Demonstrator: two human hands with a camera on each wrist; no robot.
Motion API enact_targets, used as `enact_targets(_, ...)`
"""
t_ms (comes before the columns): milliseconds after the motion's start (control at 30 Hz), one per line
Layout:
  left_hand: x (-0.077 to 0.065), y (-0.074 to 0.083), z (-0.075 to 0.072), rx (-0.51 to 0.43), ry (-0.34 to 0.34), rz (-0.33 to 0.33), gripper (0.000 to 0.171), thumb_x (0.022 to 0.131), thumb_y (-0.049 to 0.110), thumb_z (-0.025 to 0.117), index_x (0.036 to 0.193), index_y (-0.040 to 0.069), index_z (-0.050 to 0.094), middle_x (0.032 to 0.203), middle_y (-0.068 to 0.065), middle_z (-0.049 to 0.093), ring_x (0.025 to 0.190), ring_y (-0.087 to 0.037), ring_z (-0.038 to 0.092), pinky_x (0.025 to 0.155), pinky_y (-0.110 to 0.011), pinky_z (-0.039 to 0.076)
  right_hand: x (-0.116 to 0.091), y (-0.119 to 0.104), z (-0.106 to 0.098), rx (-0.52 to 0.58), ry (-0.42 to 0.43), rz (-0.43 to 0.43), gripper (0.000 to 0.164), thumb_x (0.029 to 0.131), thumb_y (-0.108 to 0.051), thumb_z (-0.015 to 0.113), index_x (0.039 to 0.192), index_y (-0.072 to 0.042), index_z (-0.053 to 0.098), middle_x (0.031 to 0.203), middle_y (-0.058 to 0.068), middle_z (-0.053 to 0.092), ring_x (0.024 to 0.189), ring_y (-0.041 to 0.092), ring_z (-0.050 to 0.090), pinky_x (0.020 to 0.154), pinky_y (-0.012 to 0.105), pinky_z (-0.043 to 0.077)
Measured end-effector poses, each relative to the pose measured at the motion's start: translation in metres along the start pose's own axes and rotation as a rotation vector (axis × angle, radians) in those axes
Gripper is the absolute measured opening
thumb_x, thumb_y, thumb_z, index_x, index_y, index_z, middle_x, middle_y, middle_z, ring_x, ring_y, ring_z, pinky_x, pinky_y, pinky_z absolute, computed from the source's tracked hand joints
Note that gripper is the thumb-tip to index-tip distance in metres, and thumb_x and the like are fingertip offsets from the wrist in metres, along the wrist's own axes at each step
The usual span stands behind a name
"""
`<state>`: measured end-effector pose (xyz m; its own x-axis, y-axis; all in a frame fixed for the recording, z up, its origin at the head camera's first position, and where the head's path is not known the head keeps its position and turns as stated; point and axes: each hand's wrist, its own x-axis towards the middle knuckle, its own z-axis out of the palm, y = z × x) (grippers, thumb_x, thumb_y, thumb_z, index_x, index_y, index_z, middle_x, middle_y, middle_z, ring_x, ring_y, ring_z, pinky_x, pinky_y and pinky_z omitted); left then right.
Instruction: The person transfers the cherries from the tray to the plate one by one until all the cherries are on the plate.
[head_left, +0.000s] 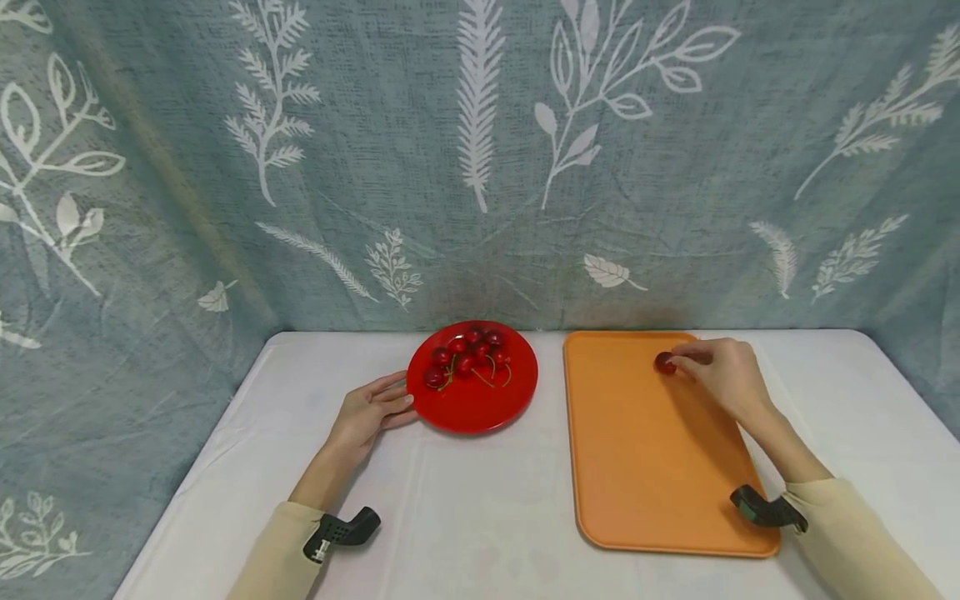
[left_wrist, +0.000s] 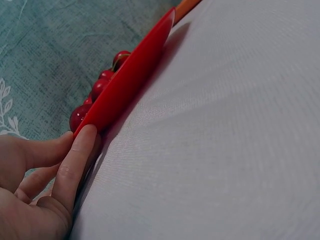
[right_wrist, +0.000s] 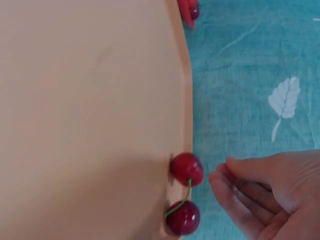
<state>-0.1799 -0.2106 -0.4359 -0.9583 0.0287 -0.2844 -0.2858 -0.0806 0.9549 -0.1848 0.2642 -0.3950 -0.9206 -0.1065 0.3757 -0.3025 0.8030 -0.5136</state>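
My left hand (head_left: 372, 412) is at the left rim of a round red plate (head_left: 472, 412). In the left wrist view, its thumb and fingers pinch the plate's edge. Several dark red cherries (head_left: 465, 364), some with green stems, lie on the plate's far half. Over the far right part of an orange tray (head_left: 637, 467), my right hand (head_left: 723, 375) has its fingertips by a cherry (head_left: 664, 362). The right wrist view shows two cherries (right_wrist: 187, 169) joined by a green stem at the tray's edge. A small gap separates them from the bent fingers, which hold nothing visible.
A white cloth (head_left: 480, 517) covers the table. Behind it hangs a grey-green curtain (head_left: 420, 167) with white leaf patterns, close to the far edges of plate and tray. The tray has a low raised rim and stands to the right of the plate.
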Motion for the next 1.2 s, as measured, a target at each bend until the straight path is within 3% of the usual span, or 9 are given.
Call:
enact_targets(133,0.0,0.002,-0.001,-0.002,-0.005,0.009,0.056,0.094,-0.006,0.057,0.146,-0.006,0.037,0.129,-0.023,0.059,0.088,-0.014,0.071,0.08,-0.031,0.059,-0.002,0.008,-0.001,-0.061,0.002,-0.004,0.012,0.083,-0.003,0.075,0.092,0.005,0.076,0.086,0.021,0.072,0.073,0.036,0.066,0.055,0.035,0.05)
enact_targets(200,0.0,0.002,-0.001,-0.012,-0.003,0.014,0.055,0.094,-0.007,0.057,0.146,-0.007,0.038,0.126,-0.022,0.06,0.088,-0.014,0.071,0.08,-0.031,0.059,-0.002,0.011,-0.001,-0.099,-0.022,0.0,0.012,0.083,-0.002,0.075,0.091,0.005,0.076,0.087,0.021,0.072,0.079,0.04,0.066,0.063,0.046,0.055)
enact_targets(300,0.0,0.001,-0.002,-0.017,-0.001,0.017,0.055,0.094,-0.008,0.056,0.146,-0.008,0.038,0.122,-0.019,0.062,0.087,-0.014,0.071,0.079,-0.031,0.059,0.0,0.013,0.0,-0.143,-0.088,0.01,0.013,0.083,-0.006,0.076,0.09,0.006,0.076,0.085,0.021,0.072,0.076,0.039,0.066,0.067,0.053,0.056)
enact_targets(500,0.0,-0.001,-0.003,-0.009,0.005,0.011,0.054,0.094,-0.007,0.058,0.145,-0.007,0.04,0.113,-0.012,0.064,0.086,-0.014,0.071,0.079,-0.031,0.059,0.002,0.016,0.006,-0.202,-0.117,0.026,0.012,0.082,-0.009,0.078,0.082,0.003,0.076,0.08,0.019,0.072,0.069,0.037,0.066,0.061,0.051,0.056)
enact_targets(700,0.0,-0.001,-0.003,-0.005,0.013,0.006,0.054,0.093,-0.007,0.058,0.144,-0.006,0.041,0.114,-0.013,0.065,0.086,-0.015,0.072,0.079,-0.032,0.059,0.003,0.015,0.01,-0.226,-0.13,0.062,0.009,0.084,-0.007,0.074,0.079,0.0,0.077,0.08,0.019,0.071,0.063,0.036,0.065,0.054,0.049,0.056)
enact_targets(1067,-0.001,0.001,-0.001,-0.007,0.006,0.014,0.054,0.093,-0.008,0.058,0.144,-0.007,0.041,0.108,-0.009,0.066,0.085,-0.015,0.072,0.078,-0.031,0.06,0.0,0.005,0.002,-0.2,0.009,0.036,0.009,0.082,-0.009,0.076,0.08,-0.001,0.078,0.078,0.018,0.072,0.061,0.035,0.065,0.05,0.047,0.052)
enact_targets(1200,0.0,0.0,-0.001,-0.004,0.007,0.011,0.054,0.093,-0.008,0.058,0.144,-0.006,0.041,0.107,-0.008,0.067,0.085,-0.015,0.072,0.078,-0.031,0.06,-0.001,-0.001,0.002,-0.138,0.024,0.02,0.009,0.081,-0.008,0.078,0.081,0.001,0.078,0.078,0.018,0.072,0.059,0.028,0.063,0.046,0.037,0.048)
